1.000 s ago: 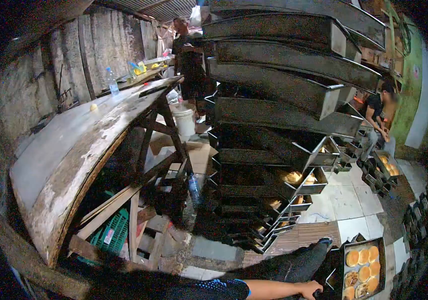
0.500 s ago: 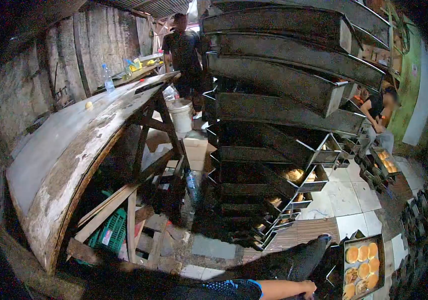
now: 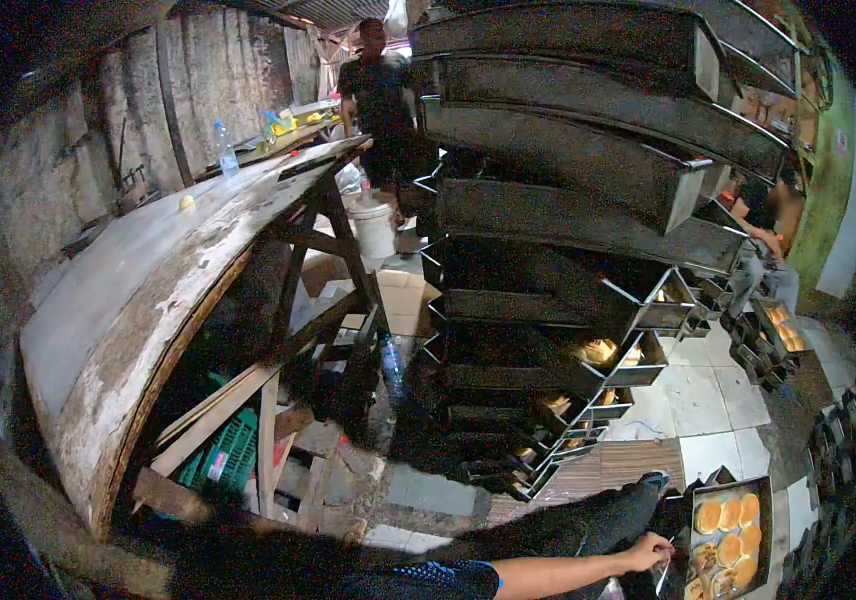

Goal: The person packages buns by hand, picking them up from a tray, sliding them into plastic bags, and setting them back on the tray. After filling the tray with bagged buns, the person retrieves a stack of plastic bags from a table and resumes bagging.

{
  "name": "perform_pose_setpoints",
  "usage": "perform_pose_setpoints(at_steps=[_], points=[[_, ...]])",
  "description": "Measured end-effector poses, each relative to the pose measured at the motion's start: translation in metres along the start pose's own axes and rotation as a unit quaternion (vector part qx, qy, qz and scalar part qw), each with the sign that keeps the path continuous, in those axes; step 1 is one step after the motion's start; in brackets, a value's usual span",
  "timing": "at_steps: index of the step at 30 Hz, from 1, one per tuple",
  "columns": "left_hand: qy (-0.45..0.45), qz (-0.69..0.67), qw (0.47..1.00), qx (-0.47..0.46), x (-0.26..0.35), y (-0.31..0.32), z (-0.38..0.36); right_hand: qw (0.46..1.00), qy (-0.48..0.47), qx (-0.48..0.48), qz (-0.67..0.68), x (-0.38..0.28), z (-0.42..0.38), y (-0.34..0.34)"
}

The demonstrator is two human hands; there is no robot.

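My left hand (image 3: 648, 552) reaches in from the bottom edge, its sleeve dark with blue trim. The fingers are closed at a thin bright edge; I cannot make out what they hold, if anything. Just right of the hand, a dark rectangular baking tin (image 3: 766, 530) holds several golden-topped buns (image 3: 730, 515). A couple of the nearer ones look torn or dark-marked. My dark-trousered leg (image 3: 548, 520) stretches across above the arm. My right hand is out of view.
Stacked dark baking tins (image 3: 568, 150) tower ahead, some holding bread (image 3: 596, 351). A worn worktable (image 3: 138, 290) stands left, with a green crate (image 3: 226, 455) below. One person (image 3: 378, 90) stands behind; another person (image 3: 766, 240) sits at right near more buns (image 3: 783, 327).
My left hand has moved right and up, closer to the bun tin, onto the spot where a bright tin edge showed. The view has shifted slightly.
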State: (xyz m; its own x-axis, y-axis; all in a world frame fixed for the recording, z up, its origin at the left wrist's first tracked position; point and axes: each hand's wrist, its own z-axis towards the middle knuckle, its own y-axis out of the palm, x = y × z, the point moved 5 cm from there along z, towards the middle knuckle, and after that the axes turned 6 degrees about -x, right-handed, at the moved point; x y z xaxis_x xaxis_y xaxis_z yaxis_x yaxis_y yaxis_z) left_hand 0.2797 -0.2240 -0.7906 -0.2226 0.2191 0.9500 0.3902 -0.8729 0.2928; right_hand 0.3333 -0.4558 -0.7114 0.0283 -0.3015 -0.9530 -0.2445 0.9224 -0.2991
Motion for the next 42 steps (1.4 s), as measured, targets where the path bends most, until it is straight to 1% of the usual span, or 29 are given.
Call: perform_pose_setpoints(at_steps=[1,2,3,4,5,6,7,8,9,10,11,13,14,15,16,18,20,22,23,26,29,31,32,33,34,40,42], points=[[0.003,-0.007,1.0,0.028,-0.003,-0.008,0.003,0.999,0.001,0.032,-0.028,-0.022,-0.012,0.013],[0.002,-0.005,0.999,0.032,0.001,-0.013,0.003,0.996,-0.078,-0.009,0.052,-0.067,-0.031,0.03],[-0.038,-0.011,0.997,0.064,0.008,-0.022,0.0,0.996,-0.075,-0.013,0.054,-0.071,-0.031,0.035],[-0.078,-0.017,0.992,0.096,0.013,-0.032,-0.002,0.994,-0.105,-0.02,0.031,-0.075,-0.03,0.04],[-0.079,-0.016,0.992,0.1,0.018,-0.039,-0.001,0.99,-0.136,-0.026,0.007,-0.078,-0.028,0.043],[-0.061,0.003,0.992,0.113,0.024,-0.046,0.001,0.987,-0.151,-0.025,-0.041,-0.073,-0.022,0.046],[-0.043,0.021,0.991,0.124,0.029,-0.053,0.002,0.987,-0.15,-0.028,-0.042,-0.071,-0.017,0.05],[0.076,0.033,0.984,0.156,0.04,-0.057,0.003,0.962,-0.265,-0.019,-0.065,-0.084,-0.018,0.053],[0.044,-0.012,0.986,0.163,0.033,-0.063,0.004,0.923,-0.375,-0.01,-0.088,-0.096,-0.022,0.054],[0.039,-0.008,0.983,0.18,0.03,-0.068,0.005,0.893,-0.429,-0.018,-0.133,-0.107,-0.02,0.057],[0.033,-0.004,0.98,0.196,0.03,-0.072,0.005,0.895,-0.425,-0.02,-0.134,-0.112,-0.01,0.055],[0.062,0.054,0.967,0.243,0.008,-0.087,0.006,0.893,-0.404,-0.121,-0.156,-0.106,0.027,0.057],[0.032,0.013,0.976,0.216,0.017,-0.085,0.002,0.943,-0.21,-0.138,-0.22,-0.065,0.067,0.048],[0.002,-0.028,0.982,0.189,0.033,-0.086,-0.002,0.943,-0.116,-0.173,-0.261,-0.02,0.115,0.038],[-0.015,-0.016,0.985,0.169,0.034,-0.086,-0.001,0.937,-0.103,-0.158,-0.293,0.016,0.148,0.024],[-0.028,-0.036,0.985,0.168,0.028,-0.085,0.0,0.916,-0.147,-0.093,-0.361,0.066,0.177,0.005],[-0.04,-0.035,0.983,0.175,0.026,-0.089,0.002,0.901,-0.163,-0.067,-0.396,0.102,0.194,-0.003],[-0.044,-0.051,0.984,0.163,0.032,-0.087,0.0,0.894,-0.169,-0.06,-0.41,0.134,0.207,-0.005],[-0.036,-0.038,0.985,0.163,0.036,-0.087,-0.001,0.892,-0.17,-0.059,-0.414,0.15,0.213,-0.007],[-0.049,-0.013,0.986,0.162,0.033,-0.084,0.008,0.885,-0.174,-0.061,-0.427,0.192,0.229,-0.013],[-0.062,-0.011,0.989,0.133,0.049,-0.076,0.018,0.881,-0.184,-0.067,-0.43,0.223,0.251,-0.014],[-0.077,-0.005,0.989,0.129,0.052,-0.071,0.023,0.872,-0.21,-0.075,-0.435,0.261,0.278,-0.019],[-0.085,-0.003,0.989,0.12,0.051,-0.069,0.023,0.863,-0.28,-0.067,-0.416,0.256,0.279,-0.019],[-0.09,-0.002,0.988,0.127,0.047,-0.069,0.023,0.811,-0.198,-0.093,-0.542,0.287,0.303,-0.019],[-0.083,-0.008,0.988,0.13,0.044,-0.069,0.025,0.84,-0.219,-0.082,-0.489,0.306,0.309,-0.035],[-0.056,-0.019,0.989,0.134,0.047,-0.072,0.021,0.839,-0.236,-0.09,-0.482,0.276,0.301,-0.024],[-0.063,-0.04,0.99,0.122,0.035,-0.079,0.02,0.834,-0.237,-0.088,-0.49,0.263,0.293,-0.019]])
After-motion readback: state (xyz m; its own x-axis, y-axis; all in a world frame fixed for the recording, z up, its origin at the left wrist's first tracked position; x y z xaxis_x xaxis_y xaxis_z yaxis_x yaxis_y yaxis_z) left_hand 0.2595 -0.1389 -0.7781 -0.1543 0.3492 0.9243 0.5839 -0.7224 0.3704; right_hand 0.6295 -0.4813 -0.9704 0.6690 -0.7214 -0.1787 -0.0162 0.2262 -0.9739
